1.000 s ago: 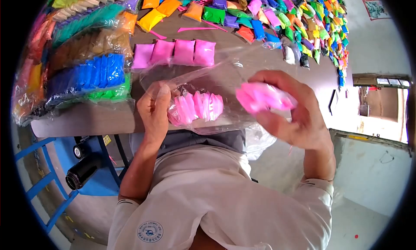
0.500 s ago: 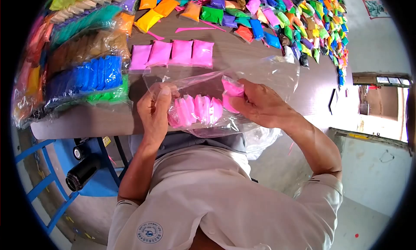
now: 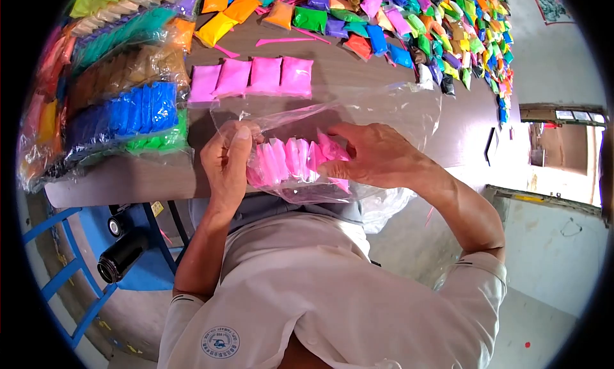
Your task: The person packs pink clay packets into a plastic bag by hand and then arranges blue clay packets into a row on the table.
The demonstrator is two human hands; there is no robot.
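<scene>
A clear plastic bag (image 3: pixel 396 106) lies at the table's near edge, with a row of pink packets (image 3: pixel 275 163) standing side by side inside it. My left hand (image 3: pixel 227 156) is closed on the bag's left side, thumb uppermost. At the row's right end, my right hand (image 3: pixel 387 154) has its thumb and forefinger spread around the last pink packet (image 3: pixel 331 148), which leans against the others. The thumb touches this end of the row; some fingers are hidden behind the hand. Beyond the bag, several pink-violet packets (image 3: pixel 265 76) lie in a line.
On the left are stacked clear bags of blue packets (image 3: pixel 144 110), brown packets (image 3: pixel 128 71) and other colours. A large heap of mixed coloured packets (image 3: pixel 441 36) covers the far right. A blue metal frame (image 3: pixel 70 266) holding a black bottle (image 3: pixel 118 257) stands below the table's left side.
My right hand has set its pink packet against the right end of the row in the bag, and its fingers have spread. My left hand keeps its hold on the bag.
</scene>
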